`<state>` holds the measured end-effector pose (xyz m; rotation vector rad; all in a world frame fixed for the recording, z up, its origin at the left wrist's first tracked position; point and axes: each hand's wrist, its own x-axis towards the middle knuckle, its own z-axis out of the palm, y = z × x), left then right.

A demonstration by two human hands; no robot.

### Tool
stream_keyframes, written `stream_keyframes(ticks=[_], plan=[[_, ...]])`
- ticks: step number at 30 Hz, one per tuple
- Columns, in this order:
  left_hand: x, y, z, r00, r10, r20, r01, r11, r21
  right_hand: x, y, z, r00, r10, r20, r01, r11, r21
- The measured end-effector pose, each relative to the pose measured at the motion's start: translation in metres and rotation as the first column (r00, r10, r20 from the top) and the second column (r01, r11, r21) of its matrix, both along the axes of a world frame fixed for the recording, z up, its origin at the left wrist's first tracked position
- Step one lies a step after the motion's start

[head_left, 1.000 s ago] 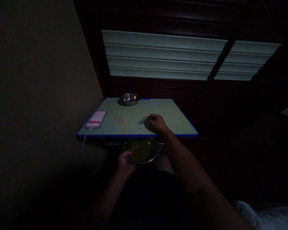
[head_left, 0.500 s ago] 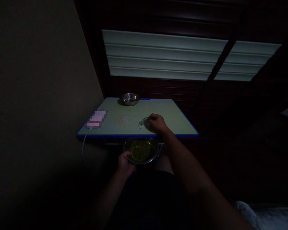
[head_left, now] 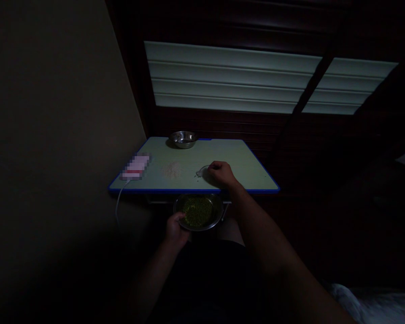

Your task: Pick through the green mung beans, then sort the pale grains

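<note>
My left hand [head_left: 176, 228] grips the rim of a steel bowl [head_left: 216, 218] filled with small green grains, held just below the near edge of the table. My right hand [head_left: 222, 173] rests on the pale green table [head_left: 249, 166] with its fingers curled together over a small pale thing [head_left: 201, 170] that I cannot make out. A few dark specks lie beside it. A small heap of whitish grains [head_left: 171, 169] sits to the left of that hand.
A second steel bowl [head_left: 183, 138] stands at the table's far edge. A pink and white device [head_left: 135, 166] with a white cable [head_left: 119, 202] lies at the table's left. A wall is on the left, a louvred window behind. The room is very dark.
</note>
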<state>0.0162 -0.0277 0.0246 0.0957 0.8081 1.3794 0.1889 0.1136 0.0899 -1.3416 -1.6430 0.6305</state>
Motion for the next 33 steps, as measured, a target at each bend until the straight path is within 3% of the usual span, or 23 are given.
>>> stream_keyframes(ticks=[14,33], plan=[[0.0,-0.001,0.005,1.0,-0.001,-0.012,0.001,1.0,0.002,-0.001,-0.009,0.004,0.984,0.146,-0.104,-0.16,0.977,-0.138],[0.001,0.0,0.007,0.999,0.011,0.037,-0.013,0.999,0.052,0.001,-0.026,0.018,0.933,0.36,-0.004,-0.344,0.89,-0.3]])
